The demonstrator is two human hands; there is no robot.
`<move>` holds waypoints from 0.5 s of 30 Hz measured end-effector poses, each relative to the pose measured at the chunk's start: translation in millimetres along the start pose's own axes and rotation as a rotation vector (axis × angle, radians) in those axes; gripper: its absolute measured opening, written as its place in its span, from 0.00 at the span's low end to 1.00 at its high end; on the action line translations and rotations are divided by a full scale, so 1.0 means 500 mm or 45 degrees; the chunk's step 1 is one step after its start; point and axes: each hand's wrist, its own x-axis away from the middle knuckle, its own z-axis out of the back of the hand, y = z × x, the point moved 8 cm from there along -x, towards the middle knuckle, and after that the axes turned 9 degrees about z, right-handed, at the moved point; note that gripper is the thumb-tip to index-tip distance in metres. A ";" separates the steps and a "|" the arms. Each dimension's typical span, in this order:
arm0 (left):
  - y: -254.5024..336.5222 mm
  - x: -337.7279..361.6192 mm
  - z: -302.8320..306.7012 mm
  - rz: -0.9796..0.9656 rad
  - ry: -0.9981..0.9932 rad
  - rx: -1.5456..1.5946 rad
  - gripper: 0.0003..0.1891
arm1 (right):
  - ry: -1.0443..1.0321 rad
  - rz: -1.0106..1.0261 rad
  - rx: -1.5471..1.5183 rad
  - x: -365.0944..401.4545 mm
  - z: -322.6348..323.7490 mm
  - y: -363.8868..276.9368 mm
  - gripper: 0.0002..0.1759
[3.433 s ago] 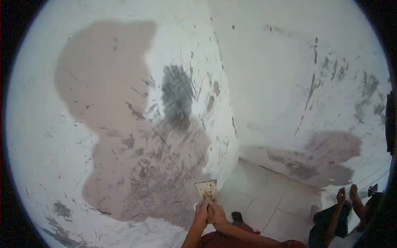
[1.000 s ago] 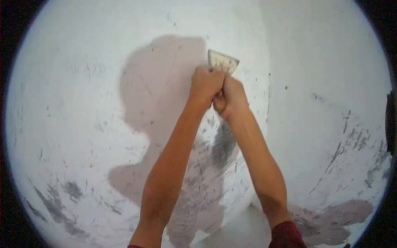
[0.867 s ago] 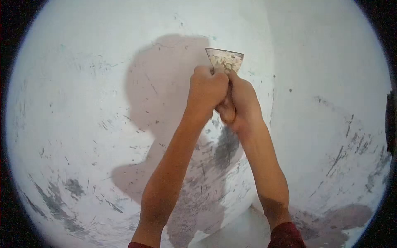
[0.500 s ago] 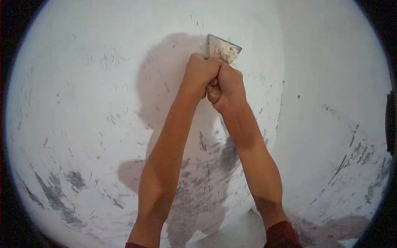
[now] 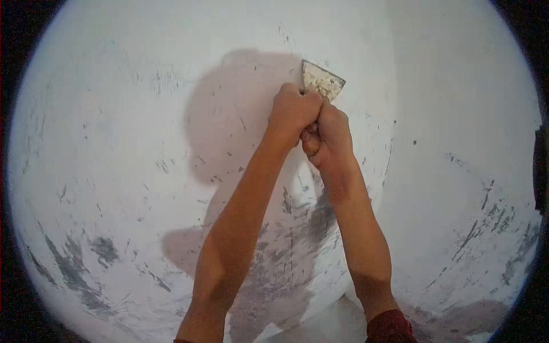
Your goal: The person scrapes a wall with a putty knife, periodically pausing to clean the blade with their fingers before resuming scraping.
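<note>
Both my hands are wrapped round the handle of a scraper (image 5: 323,80), one against the other, and they hide the handle. My left hand (image 5: 294,110) is closed, with its thumb side near the base of the blade. Beside it on the right, my right hand (image 5: 333,130) is closed too, its fingers curled below the left one. The scraper's flat, wide blade is smeared with pale crust and points up and slightly right. Its dark front edge lies right at the white wall (image 5: 143,131), close by some small dark scrape marks.
A corner runs down the wall on the right, where a second white wall (image 5: 446,103) begins. Dark grey patches (image 5: 71,260) mark the lower left. My shadow (image 5: 220,120) falls on the wall left of my arms. A dark object (image 5: 540,171) shows at the right edge.
My two hands and the scraper have shifted a little right and down in the view. Both hands keep their grip on the handle.
</note>
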 end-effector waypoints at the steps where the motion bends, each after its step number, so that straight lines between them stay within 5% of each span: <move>1: 0.005 0.002 0.000 0.001 -0.032 -0.040 0.13 | 0.010 -0.018 0.009 0.001 0.002 0.003 0.13; 10: 0.006 -0.018 -0.019 0.041 -0.150 0.031 0.13 | -0.025 0.028 -0.077 -0.009 -0.005 -0.010 0.10; 13: -0.010 -0.019 0.007 0.048 0.041 -0.083 0.13 | -0.001 -0.033 -0.066 0.008 -0.017 -0.006 0.12; 15: -0.005 -0.013 -0.008 0.017 -0.125 0.012 0.14 | 0.036 0.015 -0.082 0.000 -0.008 0.004 0.11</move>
